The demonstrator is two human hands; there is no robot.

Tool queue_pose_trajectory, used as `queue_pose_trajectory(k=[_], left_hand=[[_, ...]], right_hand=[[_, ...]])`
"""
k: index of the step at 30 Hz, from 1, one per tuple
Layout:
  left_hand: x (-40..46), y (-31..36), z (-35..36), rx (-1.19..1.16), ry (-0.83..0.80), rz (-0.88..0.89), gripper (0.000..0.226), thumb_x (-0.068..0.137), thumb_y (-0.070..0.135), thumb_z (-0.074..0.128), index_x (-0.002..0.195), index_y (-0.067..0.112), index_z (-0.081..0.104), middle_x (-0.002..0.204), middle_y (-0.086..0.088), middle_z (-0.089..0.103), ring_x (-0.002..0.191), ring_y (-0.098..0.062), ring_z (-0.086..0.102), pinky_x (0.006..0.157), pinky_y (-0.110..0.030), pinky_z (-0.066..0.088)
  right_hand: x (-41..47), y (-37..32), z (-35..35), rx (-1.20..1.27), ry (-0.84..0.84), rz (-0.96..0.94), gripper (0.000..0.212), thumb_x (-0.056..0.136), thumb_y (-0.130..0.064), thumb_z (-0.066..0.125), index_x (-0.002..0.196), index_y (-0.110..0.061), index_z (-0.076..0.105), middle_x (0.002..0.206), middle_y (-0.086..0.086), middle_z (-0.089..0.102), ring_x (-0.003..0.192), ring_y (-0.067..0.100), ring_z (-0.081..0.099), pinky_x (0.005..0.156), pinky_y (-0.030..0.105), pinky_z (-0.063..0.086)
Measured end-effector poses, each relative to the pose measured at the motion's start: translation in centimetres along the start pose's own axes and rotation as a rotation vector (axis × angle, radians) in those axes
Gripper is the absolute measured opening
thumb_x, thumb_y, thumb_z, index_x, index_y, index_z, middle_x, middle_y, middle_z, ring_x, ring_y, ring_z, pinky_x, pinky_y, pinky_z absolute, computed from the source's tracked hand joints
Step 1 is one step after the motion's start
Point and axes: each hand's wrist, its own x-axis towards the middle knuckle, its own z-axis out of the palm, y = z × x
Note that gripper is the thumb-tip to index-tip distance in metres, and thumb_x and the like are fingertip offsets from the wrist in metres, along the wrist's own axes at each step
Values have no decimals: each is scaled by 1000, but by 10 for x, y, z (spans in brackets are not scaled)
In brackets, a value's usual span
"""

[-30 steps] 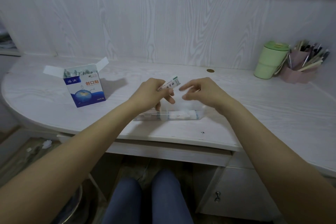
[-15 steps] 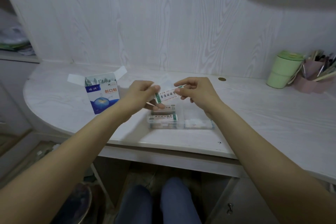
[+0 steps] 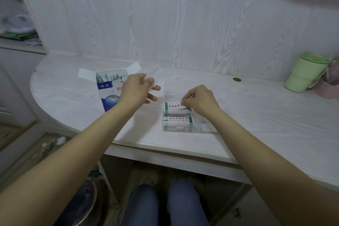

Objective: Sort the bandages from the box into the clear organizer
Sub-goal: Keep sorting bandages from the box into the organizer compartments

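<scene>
Only the head view here, looking down at a white wood-grain counter [image 3: 256, 108] with a rounded left end. The left hand [image 3: 136, 91] is raised over the counter with its fingers curled round the clear lid [image 3: 156, 75] of the organizer, which it holds tilted up just beside the box. The right hand [image 3: 199, 100] has thumb and fingertips pinched on a bandage [image 3: 173, 106] in a white wrapper with a green stripe, which it holds down at the far compartment of the clear organizer [image 3: 183, 115]. The organizer sits near the counter's front edge, about the middle. Its near compartment has another wrapped bandage lying on top; whatever is in the right-hand part is too blurry to tell.

The blue and white bandage box [image 3: 108, 90] stands upright toward the left end, flaps open, with wrapper tops sticking out, partly behind the left hand. A green cup [image 3: 305, 72] stands at the far right by the wall.
</scene>
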Motion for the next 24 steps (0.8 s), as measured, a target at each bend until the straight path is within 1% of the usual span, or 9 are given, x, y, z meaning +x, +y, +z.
queue_pose_trajectory(k=[5, 9, 11, 13, 15, 16, 19, 22, 24], left_hand=[[2, -2, 2, 8, -44, 9, 17, 99, 17, 43, 90, 17, 57, 84, 5, 69, 55, -13, 64, 55, -23, 48], [3, -2, 4, 15, -76, 21, 16, 97, 17, 44, 94, 13, 59, 87, 3, 70, 58, -15, 65, 55, -24, 49], [2, -2, 7, 7, -100, 28, 15, 97, 16, 45, 92, 14, 60, 87, 1, 71, 58, -14, 66, 54, -23, 50], [1, -2, 9, -24, -126, 30, 16, 97, 16, 46, 91, 15, 61, 88, -1, 71, 60, -13, 67, 55, -22, 52], [1, -3, 9, -54, -161, 41, 16, 98, 15, 47, 91, 14, 61, 88, -5, 71, 61, -11, 67, 59, -21, 54], [1, -4, 10, -57, -180, 55, 15, 98, 14, 48, 93, 12, 62, 88, -7, 71, 61, -9, 67, 60, -19, 53], [-1, 0, 11, -34, -244, 101, 12, 96, 13, 53, 96, 7, 63, 84, -7, 72, 56, -3, 62, 58, -14, 48], [-5, 7, 15, -43, -301, 132, 11, 94, 11, 57, 85, 11, 63, 65, 6, 69, 54, -1, 60, 55, -13, 46], [-8, 10, 17, -9, -331, 159, 17, 95, 14, 54, 80, 15, 62, 60, 14, 66, 55, 1, 57, 56, -11, 44]], right_hand=[[-2, -1, -1, -92, -23, 10, 9, 80, -13, 68, 76, -19, 72, 64, -8, 61, 71, 13, 58, 59, 25, 40], [-3, -2, -1, -138, -17, -13, 8, 79, -12, 68, 77, -18, 73, 65, -9, 60, 75, 14, 57, 55, 23, 38], [-3, -4, -1, -193, -27, -19, 5, 78, -17, 73, 74, -19, 71, 65, -10, 56, 81, 14, 53, 53, 24, 36], [-3, -4, -2, -208, -24, -40, 5, 79, -21, 73, 76, -18, 72, 71, -7, 60, 89, 16, 53, 57, 25, 38], [-4, -5, -5, -81, 33, -89, 9, 84, -23, 69, 85, -16, 74, 83, -4, 65, 92, 13, 57, 66, 26, 41], [-6, -7, -8, 74, 59, -103, 11, 86, -25, 67, 88, -16, 73, 85, -4, 66, 87, 11, 57, 67, 23, 40], [-17, -15, -21, 516, -6, -73, 16, 90, -31, 62, 86, -18, 69, 73, -3, 64, 57, 8, 49, 52, 18, 34], [-23, -16, -25, 618, -55, -85, 16, 92, -25, 62, 81, -13, 68, 65, -1, 67, 48, 9, 49, 43, 16, 32], [-25, -16, -25, 713, -81, -53, 21, 94, -23, 57, 83, -9, 67, 73, 4, 71, 52, 9, 56, 45, 15, 37]])
